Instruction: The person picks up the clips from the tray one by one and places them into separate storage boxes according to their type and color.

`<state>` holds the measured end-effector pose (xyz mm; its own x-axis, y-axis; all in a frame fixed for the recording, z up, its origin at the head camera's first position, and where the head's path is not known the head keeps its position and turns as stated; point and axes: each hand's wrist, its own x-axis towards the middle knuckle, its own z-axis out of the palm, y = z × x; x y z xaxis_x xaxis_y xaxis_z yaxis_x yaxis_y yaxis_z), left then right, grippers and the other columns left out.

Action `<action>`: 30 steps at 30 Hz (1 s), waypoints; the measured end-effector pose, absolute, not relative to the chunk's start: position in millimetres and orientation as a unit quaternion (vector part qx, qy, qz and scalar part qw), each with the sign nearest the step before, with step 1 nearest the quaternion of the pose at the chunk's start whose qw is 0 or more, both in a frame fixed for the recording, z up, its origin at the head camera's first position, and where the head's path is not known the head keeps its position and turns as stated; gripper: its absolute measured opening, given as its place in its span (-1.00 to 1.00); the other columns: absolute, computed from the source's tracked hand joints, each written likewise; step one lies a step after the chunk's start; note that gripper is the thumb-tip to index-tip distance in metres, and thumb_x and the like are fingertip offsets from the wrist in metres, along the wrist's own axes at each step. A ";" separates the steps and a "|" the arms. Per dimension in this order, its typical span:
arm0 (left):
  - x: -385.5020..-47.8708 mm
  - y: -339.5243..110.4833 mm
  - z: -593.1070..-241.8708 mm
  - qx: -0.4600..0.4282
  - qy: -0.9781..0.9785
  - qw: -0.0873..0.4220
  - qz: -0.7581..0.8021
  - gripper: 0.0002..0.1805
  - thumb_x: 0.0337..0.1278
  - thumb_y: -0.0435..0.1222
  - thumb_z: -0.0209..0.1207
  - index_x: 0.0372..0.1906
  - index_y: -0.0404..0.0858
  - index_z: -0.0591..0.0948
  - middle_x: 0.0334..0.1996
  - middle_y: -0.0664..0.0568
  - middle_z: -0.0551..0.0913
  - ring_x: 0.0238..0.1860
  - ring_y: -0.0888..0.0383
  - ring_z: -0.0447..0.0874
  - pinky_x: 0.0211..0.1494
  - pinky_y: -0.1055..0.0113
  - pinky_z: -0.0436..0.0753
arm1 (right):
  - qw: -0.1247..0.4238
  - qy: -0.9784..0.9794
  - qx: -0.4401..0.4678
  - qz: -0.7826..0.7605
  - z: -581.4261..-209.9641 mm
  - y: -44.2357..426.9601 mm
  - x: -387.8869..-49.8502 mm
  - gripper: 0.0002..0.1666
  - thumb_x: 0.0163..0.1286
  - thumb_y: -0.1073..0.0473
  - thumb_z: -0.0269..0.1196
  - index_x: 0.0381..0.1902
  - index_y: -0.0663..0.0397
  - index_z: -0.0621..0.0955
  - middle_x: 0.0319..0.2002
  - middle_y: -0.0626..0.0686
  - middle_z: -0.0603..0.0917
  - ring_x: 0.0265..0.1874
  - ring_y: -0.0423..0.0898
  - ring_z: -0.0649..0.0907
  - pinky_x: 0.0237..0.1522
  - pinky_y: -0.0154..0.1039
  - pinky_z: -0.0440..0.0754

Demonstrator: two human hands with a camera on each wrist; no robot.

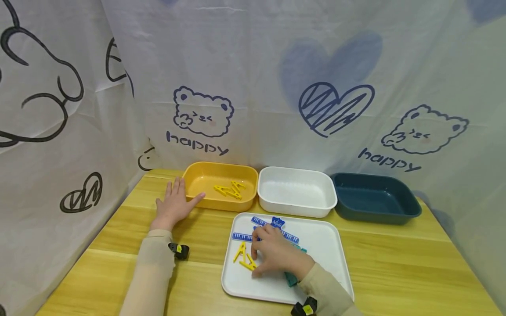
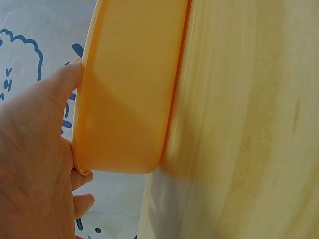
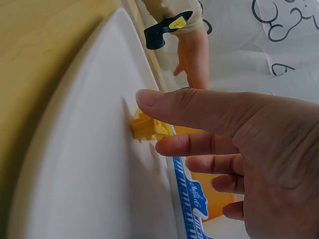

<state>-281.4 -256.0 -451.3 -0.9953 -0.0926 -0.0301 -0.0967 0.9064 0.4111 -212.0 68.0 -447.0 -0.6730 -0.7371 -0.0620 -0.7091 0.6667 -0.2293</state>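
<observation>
My left hand [image 1: 174,206] rests at the left end of the orange bin [image 1: 221,205], fingers spread, thumb across the front rim. In the left wrist view that hand [image 2: 40,134] touches the bin's rim. A few yellow clips [image 1: 231,191] lie in this bin. My right hand [image 1: 278,250] hovers over the white tray [image 1: 257,292], fingers bent, beside a yellow clip [image 1: 248,263]. The right wrist view shows a gap between thumb and index finger, near a yellow clip [image 3: 144,127]. Another yellow clip [image 1: 240,251] lies to the left.
Blue rulers [image 1: 242,237] lie on the tray, one with a bear-shaped end [image 1: 278,222]. A teal piece [image 1: 291,279] is partly hidden under the right hand. Behind the tray stand a white bin [image 1: 296,208] and a dark teal bin [image 1: 375,215], beside the orange one.
</observation>
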 end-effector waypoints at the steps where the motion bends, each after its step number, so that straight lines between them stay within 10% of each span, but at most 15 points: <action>1: -281.5 -256.1 -451.3 -0.048 0.976 0.005 0.211 0.21 0.12 0.51 -0.30 0.55 -0.32 -0.27 0.57 -0.23 -0.37 0.56 -0.30 -0.43 0.32 -0.59 -0.21 | 0.073 0.909 -0.400 -0.093 -447.4 67.9 -211.8 -0.62 -0.11 -0.26 0.51 -0.53 -0.30 0.56 -0.05 -0.16 0.45 -0.05 -0.15 0.31 0.06 -0.09 0.36; 30: -281.7 -256.1 -449.9 -0.049 0.976 0.010 0.214 0.20 0.15 0.49 -0.27 0.55 -0.32 -0.27 0.57 -0.24 -0.36 0.56 -0.30 -0.42 0.31 -0.60 -0.19 | 0.047 0.923 -0.363 -0.119 -439.4 84.2 -225.0 -0.78 -0.01 -0.01 0.51 -0.53 -0.26 0.62 -0.08 -0.12 0.47 0.00 -0.08 0.32 0.13 -0.01 0.32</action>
